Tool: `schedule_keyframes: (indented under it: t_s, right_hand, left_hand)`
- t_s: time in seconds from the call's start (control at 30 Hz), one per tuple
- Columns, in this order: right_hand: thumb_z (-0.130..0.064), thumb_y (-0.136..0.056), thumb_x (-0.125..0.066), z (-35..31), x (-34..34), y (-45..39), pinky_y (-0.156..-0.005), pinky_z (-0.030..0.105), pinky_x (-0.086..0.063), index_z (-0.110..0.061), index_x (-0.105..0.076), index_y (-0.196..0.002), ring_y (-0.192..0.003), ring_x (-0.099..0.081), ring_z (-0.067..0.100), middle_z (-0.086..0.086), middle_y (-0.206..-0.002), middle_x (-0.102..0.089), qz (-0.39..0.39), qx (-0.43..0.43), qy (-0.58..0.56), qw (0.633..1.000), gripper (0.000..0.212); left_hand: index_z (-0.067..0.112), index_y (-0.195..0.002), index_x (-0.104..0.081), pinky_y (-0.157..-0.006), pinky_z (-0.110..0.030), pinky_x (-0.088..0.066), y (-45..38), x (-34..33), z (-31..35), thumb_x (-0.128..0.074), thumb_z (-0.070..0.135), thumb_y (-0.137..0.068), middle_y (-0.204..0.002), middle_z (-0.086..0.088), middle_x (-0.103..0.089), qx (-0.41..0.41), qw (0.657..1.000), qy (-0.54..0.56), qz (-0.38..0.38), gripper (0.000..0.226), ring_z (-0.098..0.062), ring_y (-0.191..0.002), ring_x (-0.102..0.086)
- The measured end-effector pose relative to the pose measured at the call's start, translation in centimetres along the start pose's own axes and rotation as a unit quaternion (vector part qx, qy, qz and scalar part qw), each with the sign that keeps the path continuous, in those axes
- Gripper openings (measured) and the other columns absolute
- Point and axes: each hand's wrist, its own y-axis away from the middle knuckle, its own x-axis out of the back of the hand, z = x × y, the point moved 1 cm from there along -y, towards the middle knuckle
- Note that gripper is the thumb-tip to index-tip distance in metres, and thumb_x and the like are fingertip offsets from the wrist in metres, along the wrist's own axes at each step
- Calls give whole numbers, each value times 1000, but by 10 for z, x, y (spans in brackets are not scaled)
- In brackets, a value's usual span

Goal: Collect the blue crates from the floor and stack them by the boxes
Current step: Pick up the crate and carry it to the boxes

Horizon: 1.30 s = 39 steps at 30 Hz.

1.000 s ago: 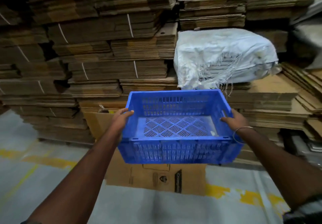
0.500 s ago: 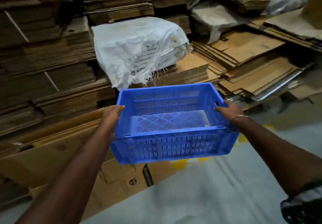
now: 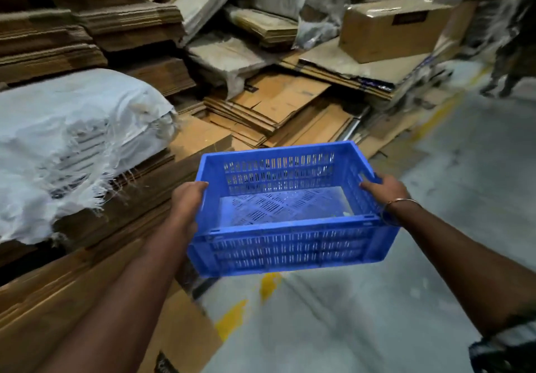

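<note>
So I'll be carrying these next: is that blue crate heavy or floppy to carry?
Probably light: the blue crate looks nearly empty and its walls are slotted. Likely stiff, since it keeps its box shape held only at the two ends by the left hand and right hand.

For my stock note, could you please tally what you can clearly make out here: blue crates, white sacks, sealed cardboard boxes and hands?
Blue crates: 1, the blue crate, held by both hands
White sacks: 1, the white sack
Sealed cardboard boxes: 1, the cardboard box
Hands: 2, left hand and right hand
Total: 5
Flattened cardboard stacks are too jumbled to count.
</note>
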Motion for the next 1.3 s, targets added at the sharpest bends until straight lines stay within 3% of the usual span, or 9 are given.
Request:
schedule_keyframes:
  t_s: [0.1, 0.3, 0.53, 0.67, 0.73, 0.83, 0.97, 1.1, 1.3]
  right_hand:
    - [-36, -79, -68, 27, 47, -39, -82, 39, -52, -16, -66, -117, -92, -65, 35, 16, -101, -69, 38, -13, 6, 999, 43]
    - [-37, -79, -66, 80, 122, -111, -88, 43, -52, -18, -61, -119, -100, -64, 35, 13, -113, -67, 81, -33, 21, 996, 44]
    - [-43, -76, -64, 128, 177, -179, -82, 40, -51, -18, -63, -105, -91, -64, 34, 13, -101, -69, 147, -94, 27, 984, 37]
    - [-41, -79, -63, 144, 193, -218, -83, 37, -49, -21, -63, -112, -95, -65, 33, 11, -106, -70, 189, -126, 24, 974, 38]
    - [-38, -80, -64, 149, 200, -233, -79, 34, -45, -20, -63, -114, -97, -64, 33, 10, -106, -69, 207, -147, 17, 967, 38]
    - [-36, -80, -65, 156, 210, -254, -76, 31, -42, -19, -64, -112, -95, -64, 32, 10, -105, -69, 241, -174, 11, 955, 36]
    - [-37, -79, -65, 169, 221, -273, -82, 37, -47, -17, -62, -116, -100, -63, 34, 12, -109, -68, 278, -203, -1, 939, 41]
    - [-30, -85, -65, 192, 242, -297, -92, 41, -45, -8, -58, -125, -112, -59, 37, 18, -124, -62, 311, -241, -10, 919, 47]
    - [-31, -85, -65, 254, 292, -352, -97, 43, -44, -9, -55, -129, -117, -56, 37, 17, -130, -59, 345, -281, -26, 895, 51]
  left_hand:
    - [13, -83, -67, -69, -49, -54, -7, -77, 13, -67, 28, -84, -86, -15, -67, -18, 999, -10, -31, 15, -32, -73, -66]
    - [16, -83, -66, -71, -56, -56, -31, -217, 32, -70, 37, -76, -87, -15, -69, -10, 992, -6, -126, 22, -37, -80, -68]
    - [14, -82, -68, -74, -52, -57, -77, -364, 57, -75, 36, -74, -86, -14, -70, -12, 979, 1, -204, 24, -31, -74, -68]
    - [17, -86, -72, -79, -71, -56, -128, -447, 53, -78, 48, -58, -93, -14, -75, 13, 965, -8, -263, 42, -39, -85, -73]
    - [20, -80, -68, -74, -74, -52, -148, -485, 54, -78, 49, -56, -85, -16, -68, 12, 958, -14, -287, 40, -37, -78, -69]
    - [18, -84, -66, -70, -63, -57, -156, -536, 72, -78, 43, -63, -82, -16, -65, 13, 950, -30, -311, 35, -34, -73, -65]
    - [20, -78, -66, -74, -64, -58, -165, -599, 75, -77, 44, -61, -85, -15, -69, 14, 940, -50, -338, 31, -35, -77, -68]
    - [18, -83, -65, -66, -44, -53, -165, -668, 77, -73, 35, -79, -87, -15, -64, 7, 927, -69, -369, 20, -30, -74, -62]
    - [24, -78, -73, -71, -65, -57, -164, -803, 71, -76, 47, -54, -84, -15, -65, 19, 904, -80, -420, 34, -32, -76, -62]
